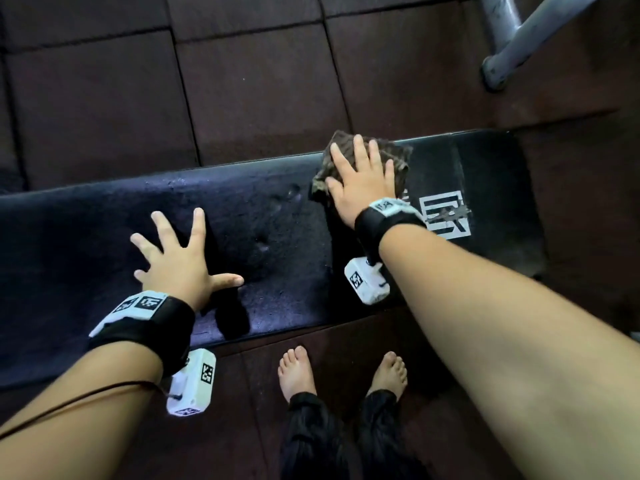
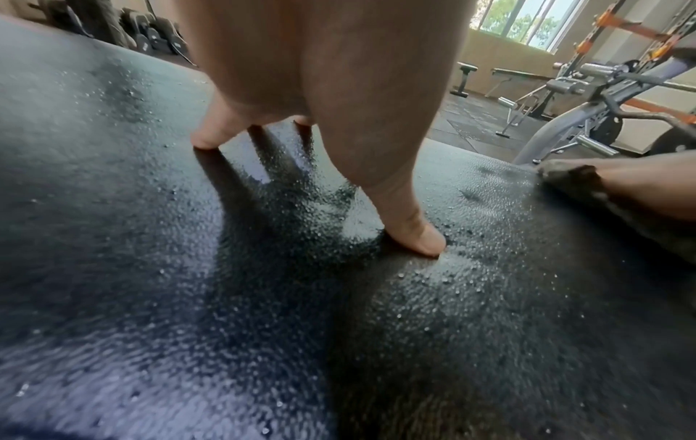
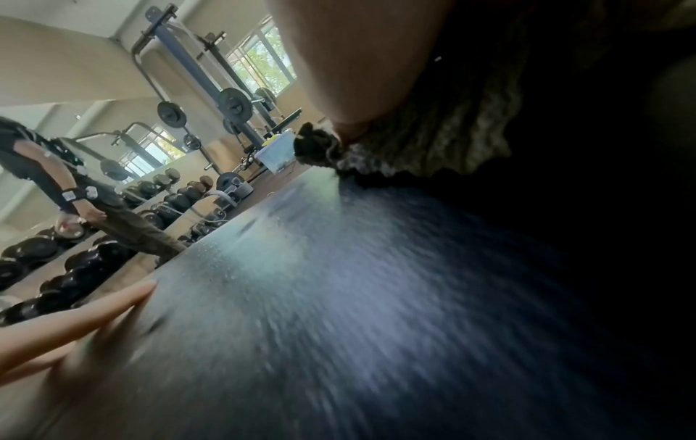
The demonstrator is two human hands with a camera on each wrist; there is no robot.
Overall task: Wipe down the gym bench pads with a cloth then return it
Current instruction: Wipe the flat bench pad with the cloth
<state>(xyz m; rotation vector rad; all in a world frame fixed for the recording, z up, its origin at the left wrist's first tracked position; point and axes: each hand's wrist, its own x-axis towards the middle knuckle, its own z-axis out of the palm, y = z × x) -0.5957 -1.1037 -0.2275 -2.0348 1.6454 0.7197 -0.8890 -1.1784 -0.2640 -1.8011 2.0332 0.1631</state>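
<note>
A long black textured bench pad (image 1: 86, 237) runs across the head view, with a white logo (image 1: 446, 216) at its right end. My right hand (image 1: 360, 178) lies flat with straight fingers on a crumpled brown-grey cloth (image 1: 398, 157) and presses it onto the pad near the logo. In the right wrist view the cloth (image 3: 433, 143) bunches under my palm. My left hand (image 1: 180, 251) rests on the pad with fingers spread, holding nothing. The left wrist view shows its fingertips (image 2: 418, 241) planted on the pad (image 2: 188, 297), with the cloth (image 2: 572, 181) at the right edge.
Dark rubber floor tiles (image 1: 242, 81) surround the bench. A grey metal frame tube (image 1: 519, 39) stands at the upper right. My bare feet (image 1: 298, 372) are on the floor before the bench. Another person (image 3: 75, 196), dumbbells (image 3: 75, 268) and racks (image 3: 211, 83) are farther off.
</note>
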